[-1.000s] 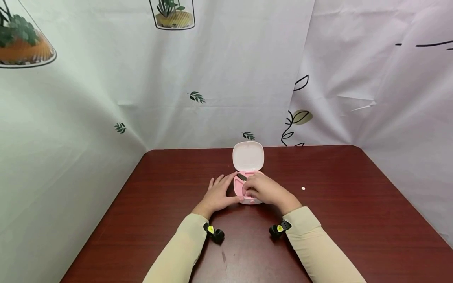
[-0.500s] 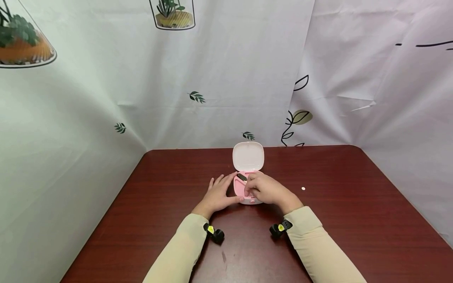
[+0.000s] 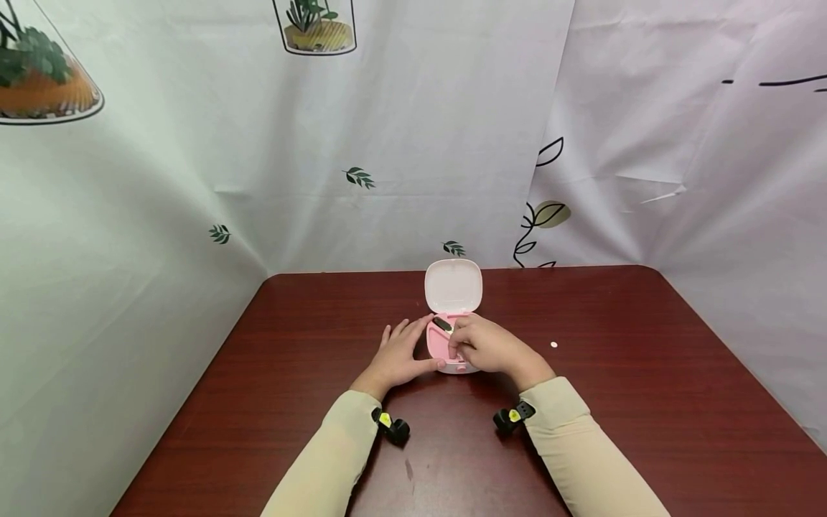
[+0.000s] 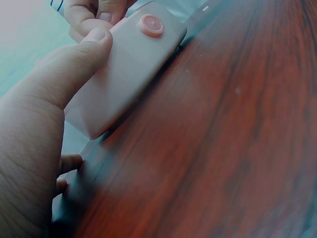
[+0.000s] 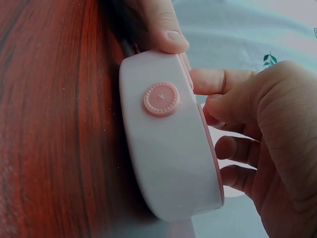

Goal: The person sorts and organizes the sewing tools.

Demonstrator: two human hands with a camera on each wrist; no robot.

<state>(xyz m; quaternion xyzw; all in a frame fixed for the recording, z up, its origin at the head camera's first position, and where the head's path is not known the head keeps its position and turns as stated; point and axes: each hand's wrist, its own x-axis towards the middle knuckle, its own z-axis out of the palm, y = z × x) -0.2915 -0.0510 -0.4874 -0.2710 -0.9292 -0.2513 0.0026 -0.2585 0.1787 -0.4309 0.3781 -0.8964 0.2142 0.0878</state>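
A small white case [image 3: 460, 367] with a pink compartmented inside and a round pink front button [image 5: 161, 99] sits on the table, its white lid [image 3: 454, 286] raised. A dark elongated piece [image 3: 443, 324] shows at its back left. My left hand [image 3: 395, 359] steadies the left side, fingers fairly straight, fingertips at the back corner and thumb [image 4: 94, 44] on the front rim. My right hand [image 3: 487, 348] reaches over the right half. Its index finger [image 5: 223, 81] dips inside and its thumb is bent close beside it. I cannot tell whether these fingertips hold anything.
A small white round piece [image 3: 553, 345], like a pill, lies on the dark red wooden table [image 3: 614, 330] to the right. Patterned cloth [image 3: 400, 143] hangs behind the table and along its sides. A black wrist device [image 3: 390, 426] sits on each sleeve.
My right hand has shifted slightly to the right inside the case, its index finger straightening downward a little. The left hand, the case and the white piece stay where they were.
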